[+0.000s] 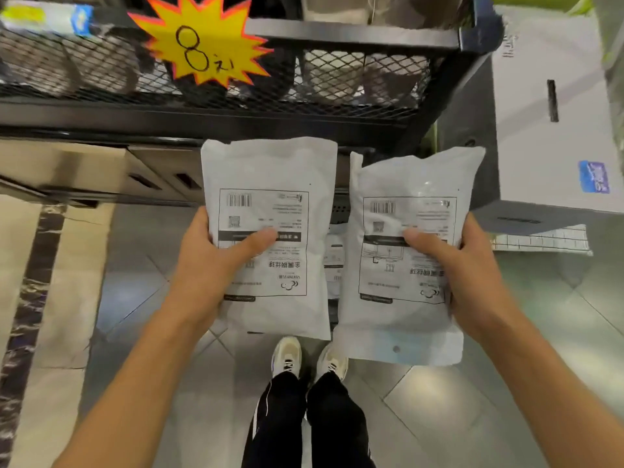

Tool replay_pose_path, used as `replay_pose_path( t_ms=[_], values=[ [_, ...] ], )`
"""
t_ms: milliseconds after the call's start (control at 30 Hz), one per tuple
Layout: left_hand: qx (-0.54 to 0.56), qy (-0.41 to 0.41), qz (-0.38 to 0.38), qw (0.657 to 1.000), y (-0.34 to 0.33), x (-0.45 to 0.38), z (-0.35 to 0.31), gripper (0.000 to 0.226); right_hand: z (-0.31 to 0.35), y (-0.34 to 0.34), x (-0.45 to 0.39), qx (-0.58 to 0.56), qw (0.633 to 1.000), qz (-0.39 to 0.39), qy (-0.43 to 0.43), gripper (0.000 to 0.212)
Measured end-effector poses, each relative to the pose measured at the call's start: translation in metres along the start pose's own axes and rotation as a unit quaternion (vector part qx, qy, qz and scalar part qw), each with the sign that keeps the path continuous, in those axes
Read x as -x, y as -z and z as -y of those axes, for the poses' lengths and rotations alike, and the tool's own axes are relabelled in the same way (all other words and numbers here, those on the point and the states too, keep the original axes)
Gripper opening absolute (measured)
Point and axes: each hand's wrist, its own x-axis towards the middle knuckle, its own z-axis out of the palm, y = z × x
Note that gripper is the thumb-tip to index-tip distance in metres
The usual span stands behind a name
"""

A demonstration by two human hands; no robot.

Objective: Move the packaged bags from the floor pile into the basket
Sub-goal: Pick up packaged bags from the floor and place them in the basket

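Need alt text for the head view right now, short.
Each hand holds one white packaged bag: left hand on the left bag, right hand on the right bag, in front of a black mesh basket with a yellow starburst price sign.

I have only 1 view here, the head camera, worn high on the person and tipped steeply forward and down. Its wide lens bends the black mesh basket (354, 76) along the top edge and takes in the tiled floor (439, 410) and the person's sneakers (287, 356) straight below. Both forearms enter from the bottom corners, so the hands sit close, near mid-frame.
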Motion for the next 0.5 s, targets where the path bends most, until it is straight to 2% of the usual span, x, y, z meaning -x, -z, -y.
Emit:
replay_pose_path(
  t_ms=[133, 267, 500],
  values=[
    [-0.002, 0.012, -0.001, 1.0, -0.018, -0.075, 0.071, 0.075, -0.068, -0.021, -0.078, 0.007, 1.0, -0.014, 0.006, 0.044],
    [0.003, 0.023, -0.008, 1.0, -0.039, -0.14, 0.153, 0.062, -0.151, -0.043, -0.149, 0.005, 1.0, -0.027, -0.004, 0.043],
    [-0.023, 0.08, 0.007, 0.997, -0.051, -0.209, 0.278, 0.065, -0.275, -0.06, -0.228, 0.041, 0.998, -0.026, -0.032, 0.042]
  ],
)
